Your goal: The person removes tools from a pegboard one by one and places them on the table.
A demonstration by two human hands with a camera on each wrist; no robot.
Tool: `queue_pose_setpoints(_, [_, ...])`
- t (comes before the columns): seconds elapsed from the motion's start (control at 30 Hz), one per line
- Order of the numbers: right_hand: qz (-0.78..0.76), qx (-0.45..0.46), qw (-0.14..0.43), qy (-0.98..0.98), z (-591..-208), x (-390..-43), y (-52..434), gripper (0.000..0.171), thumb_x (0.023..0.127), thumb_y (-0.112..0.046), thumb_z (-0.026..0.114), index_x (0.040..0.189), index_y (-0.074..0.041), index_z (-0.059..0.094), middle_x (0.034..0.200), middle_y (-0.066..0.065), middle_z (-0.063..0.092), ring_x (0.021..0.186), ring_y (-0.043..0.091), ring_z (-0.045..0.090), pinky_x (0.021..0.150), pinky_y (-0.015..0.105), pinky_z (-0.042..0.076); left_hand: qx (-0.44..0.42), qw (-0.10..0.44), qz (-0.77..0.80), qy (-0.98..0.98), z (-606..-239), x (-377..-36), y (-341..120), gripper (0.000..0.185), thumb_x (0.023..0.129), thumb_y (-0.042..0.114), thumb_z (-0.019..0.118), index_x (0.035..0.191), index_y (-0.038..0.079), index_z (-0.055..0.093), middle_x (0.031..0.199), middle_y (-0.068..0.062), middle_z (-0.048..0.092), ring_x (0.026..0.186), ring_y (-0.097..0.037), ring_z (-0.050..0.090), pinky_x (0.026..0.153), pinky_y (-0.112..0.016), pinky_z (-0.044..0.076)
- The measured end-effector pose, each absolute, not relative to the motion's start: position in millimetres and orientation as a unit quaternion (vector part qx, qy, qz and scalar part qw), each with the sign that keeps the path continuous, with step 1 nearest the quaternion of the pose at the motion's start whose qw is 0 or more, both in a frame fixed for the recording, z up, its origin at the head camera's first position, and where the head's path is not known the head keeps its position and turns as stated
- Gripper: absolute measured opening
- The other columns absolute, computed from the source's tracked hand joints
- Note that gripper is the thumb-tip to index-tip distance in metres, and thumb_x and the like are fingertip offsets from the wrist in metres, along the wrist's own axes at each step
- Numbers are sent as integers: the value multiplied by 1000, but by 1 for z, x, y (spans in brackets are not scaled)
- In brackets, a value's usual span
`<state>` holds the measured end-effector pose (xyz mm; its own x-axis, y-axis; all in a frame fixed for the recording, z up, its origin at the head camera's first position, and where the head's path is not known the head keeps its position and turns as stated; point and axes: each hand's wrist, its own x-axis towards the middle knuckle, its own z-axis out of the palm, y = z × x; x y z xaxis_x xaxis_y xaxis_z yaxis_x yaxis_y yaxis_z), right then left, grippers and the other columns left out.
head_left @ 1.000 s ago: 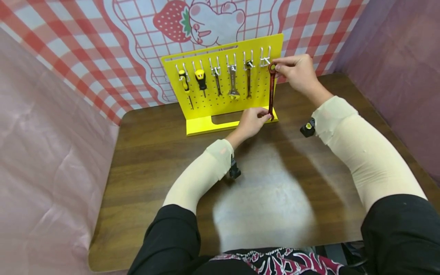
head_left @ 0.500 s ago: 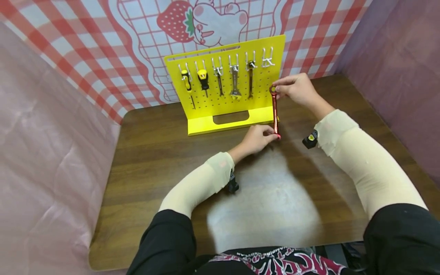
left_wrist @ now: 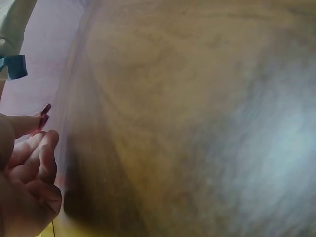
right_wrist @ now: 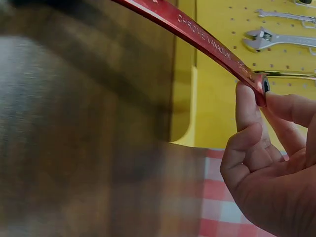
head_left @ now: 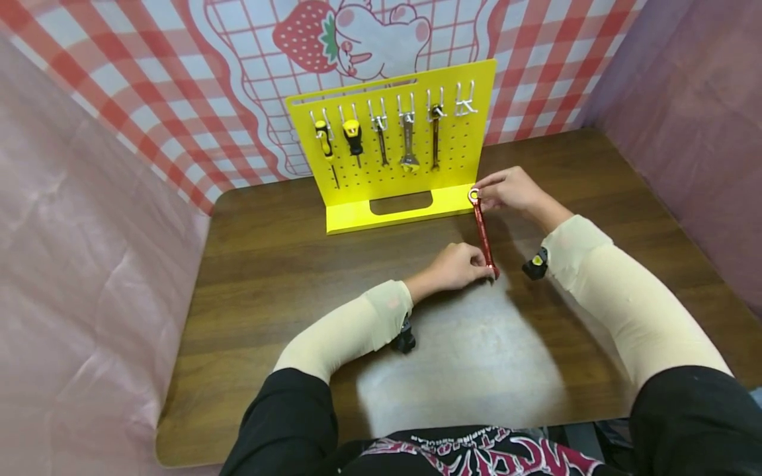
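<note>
The right hand [head_left: 510, 192] is pinching the ring end of a red wrench [head_left: 483, 233] between thumb and fingertips [right_wrist: 245, 106], and the left hand [head_left: 457, 266] is pinching the opposite end with curled fingers [left_wrist: 34, 163]. The wrench is spanning the gap between the two hands, its ring end lying farther from the person and its other end nearer, low over the table [head_left: 286, 264]; whether it is touching the wood cannot be told. It is a slim, flat metal bar with a glossy red finish and stamped lettering along its shank, seen in the right wrist view.

Just beyond the right hand, a bright yellow pegboard stand [head_left: 389, 135] is standing upright on a flat foot with a slot cut in it. Two yellow-handled screwdrivers [head_left: 339, 142] and silvery wrenches [head_left: 407, 135] are hanging on its hooks, and the hook [head_left: 464, 102] nearest the right hand is carrying nothing. The table is dark wood grain with a dull sheen and rounded corners, and bare wood is lying open on the near side of both hands and to their left. Pink sheeting [head_left: 89, 264] and a red checked backdrop [head_left: 178, 86] are closing in the edges.
</note>
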<state>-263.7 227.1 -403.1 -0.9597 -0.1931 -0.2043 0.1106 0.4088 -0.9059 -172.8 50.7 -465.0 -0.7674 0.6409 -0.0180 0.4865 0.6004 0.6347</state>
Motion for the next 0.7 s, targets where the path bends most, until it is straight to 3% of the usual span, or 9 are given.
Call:
queue_pose_setpoints(0.3, [-563, 4, 204, 801, -437, -257, 233, 24, 90, -8, 63, 110, 4, 66, 78, 6, 71, 61, 15, 67, 46, 25, 48, 302, 175, 218, 911, -461, -164, 56, 31, 80, 50, 72, 65, 25, 64, 59, 13, 58, 55, -6, 53, 48, -23, 42])
queue_pose_setpoints(0.7, [-462, -43, 183, 866, -455, -257, 227, 24, 91, -7, 57, 109, 8, 63, 75, 6, 66, 58, 15, 64, 51, 26, 49, 277, 195, 200, 919, -457, -162, 60, 33, 76, 54, 73, 65, 25, 64, 61, 12, 59, 58, -7, 54, 49, -26, 43])
